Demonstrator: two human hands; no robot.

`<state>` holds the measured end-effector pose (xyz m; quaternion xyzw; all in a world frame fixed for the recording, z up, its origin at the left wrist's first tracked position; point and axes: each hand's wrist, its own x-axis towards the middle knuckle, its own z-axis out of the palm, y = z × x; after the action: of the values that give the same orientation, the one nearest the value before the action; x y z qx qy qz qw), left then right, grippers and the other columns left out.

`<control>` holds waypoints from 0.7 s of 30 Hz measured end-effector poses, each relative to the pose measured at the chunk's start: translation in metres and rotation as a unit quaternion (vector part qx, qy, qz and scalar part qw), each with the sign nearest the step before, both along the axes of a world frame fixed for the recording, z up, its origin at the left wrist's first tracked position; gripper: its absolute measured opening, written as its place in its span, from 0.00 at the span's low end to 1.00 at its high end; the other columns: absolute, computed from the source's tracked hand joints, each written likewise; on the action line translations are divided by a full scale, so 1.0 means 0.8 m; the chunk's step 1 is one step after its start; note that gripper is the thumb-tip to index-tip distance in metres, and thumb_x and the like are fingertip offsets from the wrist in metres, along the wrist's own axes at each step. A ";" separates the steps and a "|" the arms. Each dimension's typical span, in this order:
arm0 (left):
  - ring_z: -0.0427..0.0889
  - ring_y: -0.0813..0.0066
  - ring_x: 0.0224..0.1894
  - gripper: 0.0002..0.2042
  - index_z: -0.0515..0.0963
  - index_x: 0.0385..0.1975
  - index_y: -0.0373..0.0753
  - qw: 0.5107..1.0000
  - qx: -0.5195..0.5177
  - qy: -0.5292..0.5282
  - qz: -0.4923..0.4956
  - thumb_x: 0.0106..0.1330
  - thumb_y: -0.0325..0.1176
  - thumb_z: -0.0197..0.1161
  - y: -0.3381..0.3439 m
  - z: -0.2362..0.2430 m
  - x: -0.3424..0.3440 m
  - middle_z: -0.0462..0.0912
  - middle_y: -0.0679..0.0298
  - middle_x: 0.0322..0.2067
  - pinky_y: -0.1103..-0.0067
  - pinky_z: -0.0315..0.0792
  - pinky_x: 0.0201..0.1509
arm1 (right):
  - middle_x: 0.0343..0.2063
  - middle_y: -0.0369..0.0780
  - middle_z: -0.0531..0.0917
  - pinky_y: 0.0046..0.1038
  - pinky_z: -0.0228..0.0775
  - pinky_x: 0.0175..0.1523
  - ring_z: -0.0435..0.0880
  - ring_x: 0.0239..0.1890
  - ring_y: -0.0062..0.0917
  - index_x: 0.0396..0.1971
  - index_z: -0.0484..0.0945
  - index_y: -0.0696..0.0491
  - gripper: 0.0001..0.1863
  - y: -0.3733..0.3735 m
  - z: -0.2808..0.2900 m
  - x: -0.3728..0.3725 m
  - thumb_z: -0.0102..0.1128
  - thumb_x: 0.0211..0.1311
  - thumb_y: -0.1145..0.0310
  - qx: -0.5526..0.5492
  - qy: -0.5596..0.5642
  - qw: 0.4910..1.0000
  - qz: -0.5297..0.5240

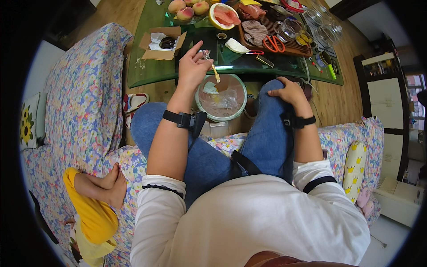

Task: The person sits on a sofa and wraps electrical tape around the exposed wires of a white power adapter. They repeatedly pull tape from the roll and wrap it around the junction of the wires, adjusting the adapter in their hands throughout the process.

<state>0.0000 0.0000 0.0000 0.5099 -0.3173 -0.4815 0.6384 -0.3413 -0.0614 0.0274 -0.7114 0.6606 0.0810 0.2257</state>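
Observation:
My left hand (194,66) is raised at the table's near edge, index finger stretched forward and the others curled. Between its fingers is a thin yellowish stick (215,73) with a pale lower end; I cannot make out its kind. Something small and silvery-white shows by the fingertips. Below the stick stands a round bin (244,107) with clear plastic and a pale scrap inside. My right hand (290,92) lies on my right knee, holding nothing, thumb apart from the fingers.
On the green glass table (149,73) are an opened cardboard box (159,54), peaches (185,13), a cut pomelo (224,17), orange-handled scissors (274,44) on a brown tray, and glassware (291,29). A person's bare feet (114,184) rest on the flowered sofa at left.

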 end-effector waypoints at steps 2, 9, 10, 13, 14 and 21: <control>0.86 0.81 0.36 0.39 0.64 0.74 0.33 1.000 -0.006 0.001 0.005 0.59 0.13 0.68 0.002 0.004 0.000 0.80 0.45 0.60 0.81 0.83 0.41 | 0.63 0.51 0.80 0.38 0.74 0.66 0.83 0.61 0.41 0.64 0.81 0.43 0.33 0.018 0.012 0.010 0.75 0.56 0.55 -0.051 0.025 0.998 -0.013; 0.85 0.82 0.37 0.39 0.64 0.74 0.33 1.000 -0.007 -0.001 0.012 0.59 0.12 0.67 0.003 0.011 0.002 0.80 0.44 0.60 0.82 0.81 0.45 | 0.24 0.39 0.88 0.28 0.78 0.38 0.87 0.28 0.24 0.49 0.87 0.53 0.18 0.025 0.045 0.065 0.73 0.62 0.60 -0.045 -0.300 0.952 0.047; 0.85 0.83 0.38 0.39 0.64 0.74 0.33 1.000 -0.005 0.003 0.018 0.59 0.11 0.67 0.002 0.011 0.001 0.80 0.44 0.60 0.83 0.80 0.46 | 0.23 0.38 0.86 0.22 0.73 0.34 0.83 0.25 0.16 0.46 0.87 0.56 0.16 0.014 0.041 0.083 0.72 0.64 0.61 -0.069 -0.285 0.953 0.074; 0.85 0.83 0.38 0.39 0.64 0.75 0.33 1.000 0.008 0.008 0.019 0.60 0.11 0.66 -0.002 0.007 -0.002 0.80 0.44 0.60 0.84 0.80 0.46 | 0.25 0.42 0.86 0.29 0.76 0.37 0.85 0.28 0.27 0.45 0.87 0.54 0.15 -0.039 0.017 0.142 0.70 0.63 0.62 -0.155 -0.300 0.930 0.143; 0.85 0.84 0.39 0.39 0.64 0.75 0.33 1.000 0.008 0.000 0.019 0.60 0.11 0.66 -0.003 0.003 -0.002 0.79 0.44 0.61 0.85 0.79 0.47 | 0.27 0.45 0.87 0.32 0.78 0.39 0.87 0.29 0.32 0.45 0.87 0.53 0.15 -0.062 0.005 0.166 0.69 0.63 0.62 -0.168 -0.278 0.934 0.150; 0.89 0.77 0.39 0.35 0.71 0.71 0.37 0.965 0.002 -0.251 0.080 0.59 0.15 0.66 -0.019 -0.021 0.005 0.85 0.42 0.55 0.78 0.79 0.51 | 0.38 0.47 0.90 0.44 0.82 0.48 0.89 0.41 0.45 0.46 0.89 0.45 0.13 -0.156 -0.078 0.283 0.67 0.62 0.61 -0.238 -0.110 0.956 0.132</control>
<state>0.0037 -0.0149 -0.0164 0.6394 -0.4247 -0.2862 0.5736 -0.1151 -0.1861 -0.0347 -0.8301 0.5316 -0.1284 0.1087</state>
